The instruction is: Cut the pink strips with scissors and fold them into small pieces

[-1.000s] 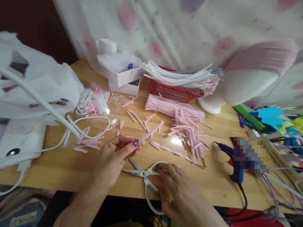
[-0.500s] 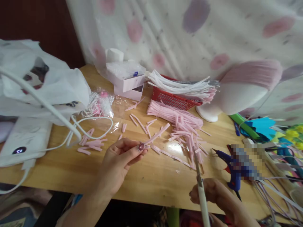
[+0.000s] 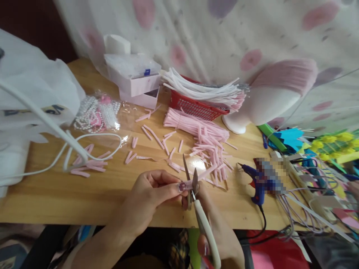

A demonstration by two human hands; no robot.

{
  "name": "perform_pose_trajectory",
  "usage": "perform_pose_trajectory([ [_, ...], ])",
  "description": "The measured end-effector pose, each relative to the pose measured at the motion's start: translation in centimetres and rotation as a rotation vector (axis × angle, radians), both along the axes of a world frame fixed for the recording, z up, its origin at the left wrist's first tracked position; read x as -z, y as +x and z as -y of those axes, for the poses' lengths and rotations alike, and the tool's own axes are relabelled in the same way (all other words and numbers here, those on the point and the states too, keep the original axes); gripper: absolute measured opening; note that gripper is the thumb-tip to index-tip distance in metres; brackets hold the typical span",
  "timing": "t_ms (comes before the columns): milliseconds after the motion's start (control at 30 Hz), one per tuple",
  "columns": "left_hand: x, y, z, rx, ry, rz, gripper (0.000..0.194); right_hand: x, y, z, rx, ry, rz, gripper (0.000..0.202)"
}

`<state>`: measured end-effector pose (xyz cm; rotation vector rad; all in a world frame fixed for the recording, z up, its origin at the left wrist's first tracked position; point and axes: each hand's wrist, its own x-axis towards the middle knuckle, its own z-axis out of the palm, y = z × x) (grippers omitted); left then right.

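Observation:
My left hand (image 3: 157, 194) is closed, pinching a pink fuzzy strip (image 3: 207, 172) between thumb and fingers near the table's front edge. My right hand (image 3: 215, 228) holds white-handled scissors (image 3: 206, 224); their blades are apart, one on each side of the strip just right of my left thumb. Fingers of my right hand are partly hidden behind the scissors. Cut pink pieces (image 3: 220, 164) lie heaped beyond the scissors, and others are scattered to the left. Behind them is a bundle of long pink strips (image 3: 193, 125).
A red basket (image 3: 196, 106) of white stems stands at the back beside a white head form (image 3: 269, 104). Blue glue gun (image 3: 256, 183) and cables lie right. White boxes (image 3: 140, 84), bagged beads (image 3: 97, 114), a white cable (image 3: 120, 140) and a plastic bag (image 3: 36, 78) occupy the left.
My right hand has brought the scissors left and up to the strip, with the blades now around it. The camera view has shifted, so the table items appear further left.

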<state>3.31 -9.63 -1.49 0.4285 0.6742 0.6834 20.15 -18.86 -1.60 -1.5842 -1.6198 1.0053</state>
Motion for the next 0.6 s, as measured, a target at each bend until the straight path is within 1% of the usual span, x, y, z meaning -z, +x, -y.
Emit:
perform_pose_trajectory([
  [67, -0.2, 0.2, -0.1, 0.006, -0.020, -0.021, 0.017, 0.1, 0.1, -0.1, -0.012, -0.027, -0.052, 0.084],
  [200, -0.4, 0.4, -0.3, 0.037, -0.050, -0.070, 0.016, 0.8, 0.2, -0.1, 0.034, -0.050, -0.123, 0.087],
  [267, -0.4, 0.6, -0.5, 0.042, -0.067, -0.079, 0.015, 1.2, 0.2, -0.1, 0.042, -0.042, -0.149, 0.084],
  [500, -0.1, 0.8, -0.5, 0.062, -0.083, -0.052, 0.014, 2.2, 0.6, 0.2, 0.106, 0.012, -0.149, 0.045],
  [600, 0.0, 1.0, -0.4, 0.075, -0.123, -0.044, 0.017, 2.7, 0.4, 0.2, 0.149, 0.025, -0.155, 0.035],
])
